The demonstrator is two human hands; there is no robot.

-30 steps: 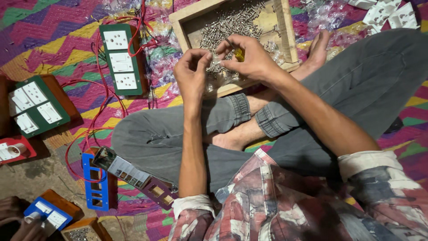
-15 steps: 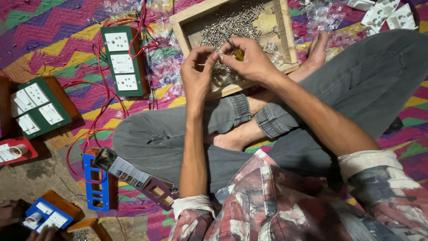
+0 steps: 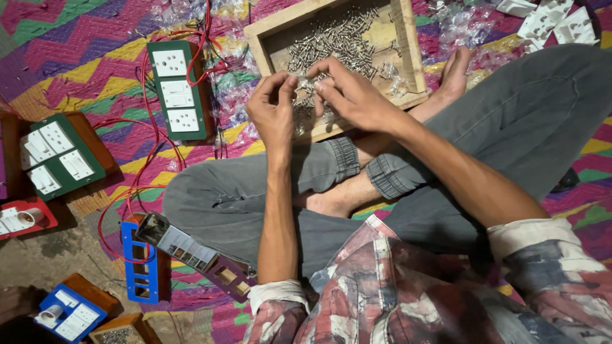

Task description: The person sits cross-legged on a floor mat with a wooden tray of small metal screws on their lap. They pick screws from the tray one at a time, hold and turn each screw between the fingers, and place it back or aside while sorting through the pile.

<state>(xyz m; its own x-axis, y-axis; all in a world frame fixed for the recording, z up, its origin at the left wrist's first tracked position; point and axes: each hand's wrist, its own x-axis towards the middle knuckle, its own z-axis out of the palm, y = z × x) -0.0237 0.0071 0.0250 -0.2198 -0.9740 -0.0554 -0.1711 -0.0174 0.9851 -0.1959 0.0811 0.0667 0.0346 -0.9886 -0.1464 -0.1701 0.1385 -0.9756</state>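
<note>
I sit cross-legged on a patterned mat. My left hand point(image 3: 273, 109) and my right hand point(image 3: 352, 95) meet over the near edge of a wooden tray point(image 3: 409, 58) that holds several small metal screws point(image 3: 331, 38). The fingertips of both hands pinch one small clear, shiny piece point(image 3: 307, 83), which looks like a little plastic packet; what is in it is too small to tell. Both hands hover just above the tray's front rim, with my knees below them.
A green switch board point(image 3: 177, 89) with red wires point(image 3: 150, 134) lies left of the tray, and another green board point(image 3: 60, 156) lies further left. A blue frame point(image 3: 140, 261), a purple strip point(image 3: 191, 251) and a blue board point(image 3: 70, 312) lie at lower left. White socket parts point(image 3: 554, 22) are at top right.
My hands have closed in on each other and shifted slightly over the tray's rim. The small yellow thing seen in my right hand before is hidden now.
</note>
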